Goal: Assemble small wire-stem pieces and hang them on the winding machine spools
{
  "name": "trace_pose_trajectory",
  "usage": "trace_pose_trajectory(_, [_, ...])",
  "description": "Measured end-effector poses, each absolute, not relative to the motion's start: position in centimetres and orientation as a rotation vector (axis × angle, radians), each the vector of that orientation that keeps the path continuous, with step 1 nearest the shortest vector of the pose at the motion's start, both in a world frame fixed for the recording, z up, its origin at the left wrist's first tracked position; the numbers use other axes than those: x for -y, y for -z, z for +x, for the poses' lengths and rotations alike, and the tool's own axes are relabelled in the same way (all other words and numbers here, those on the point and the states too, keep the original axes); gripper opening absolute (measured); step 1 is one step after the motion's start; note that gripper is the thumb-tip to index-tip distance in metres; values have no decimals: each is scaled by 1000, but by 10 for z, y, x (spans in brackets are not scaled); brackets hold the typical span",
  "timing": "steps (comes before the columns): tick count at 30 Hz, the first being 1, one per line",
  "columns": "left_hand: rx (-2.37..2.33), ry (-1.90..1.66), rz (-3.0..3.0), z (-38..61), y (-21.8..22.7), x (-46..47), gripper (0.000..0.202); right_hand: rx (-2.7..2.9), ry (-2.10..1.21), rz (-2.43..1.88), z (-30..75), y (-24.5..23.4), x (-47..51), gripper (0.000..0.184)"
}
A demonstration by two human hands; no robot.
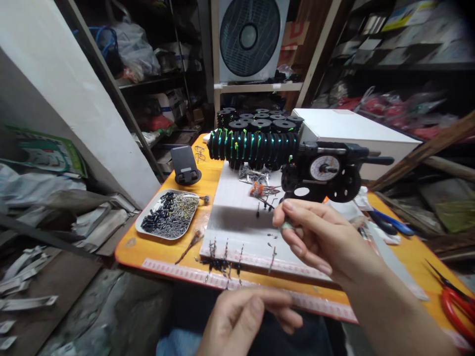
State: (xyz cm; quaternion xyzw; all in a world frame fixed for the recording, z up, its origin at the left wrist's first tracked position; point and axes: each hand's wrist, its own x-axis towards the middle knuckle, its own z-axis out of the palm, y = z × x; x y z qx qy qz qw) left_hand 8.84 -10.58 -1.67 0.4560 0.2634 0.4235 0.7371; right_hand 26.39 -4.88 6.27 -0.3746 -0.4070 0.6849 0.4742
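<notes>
Right hand point(315, 237) fingers pinch a small green piece point(287, 225) above white board point(241, 222); left hand point(245, 316) loosely curled, empty. Several rigs point(222, 259) finished at board's near edge.

Shiny metal tray point(148, 228), glossy orange tabletop point(415, 252)

small pale green piece point(287, 225), pinched, above board

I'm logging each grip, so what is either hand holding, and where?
The right hand pinches a small pale-green piece between its fingertips; the left hand is blurred, hold unclear.
</notes>
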Motion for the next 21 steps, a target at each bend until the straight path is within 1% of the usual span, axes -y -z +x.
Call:
trace_pose_trajectory(3, [-628, -922, 1010, 95, -1, 91, 48, 1109, -1649, -922, 264, -69, 50, 28])
trace_pose_trajectory(7, [-686, -855, 1125, 103, -17, 74, 43, 1166, -1639, -944, 264, -71, 50, 31])
trace_pose_trajectory(11, [-761, -813, 1295, 106, -20, 69, 44, 1126, -1673, -926, 263, -69, 50, 30])
trace_pose_trajectory(14, [-806, -814, 1397, 106, -18, 71, 44, 940, -1773, -839, 260, -65, 48, 31])
trace_pose_trajectory(16, [-783, -822, 1342, 107, -15, 73, 45, 799, -1809, -805, 256, -62, 46, 36])
trace_pose_trajectory(19, [-626, -816, 1050, 109, -6, 77, 46, 649, -1807, -787, 249, -56, 42, 44])
trace_pose_trajectory(21, [-490, -821, 865, 111, 2, 80, 47, 578, -1802, -767, 244, -53, 40, 44])
